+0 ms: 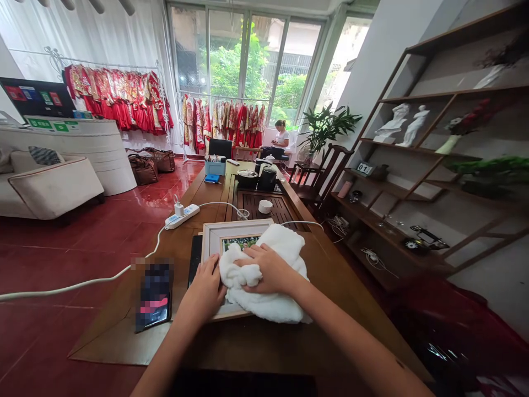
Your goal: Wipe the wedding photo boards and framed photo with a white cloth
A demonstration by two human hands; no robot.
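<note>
A light-coloured picture frame lies on the brown wooden table, with part of a photo showing near its top. My left hand holds the frame along its left side, its fingers over the border. Bunched under my right hand is a white towel, gripped and pressed onto the front of the frame. The towel covers most of the frame's right half and spills past its edge. A dark flat object shows beneath the frame on the left.
A phone lies left of my forearm. Beyond the frame are a power strip with cables, a white cup on a slatted tea tray, and a black pot. A person sits near the window. Shelves stand at right.
</note>
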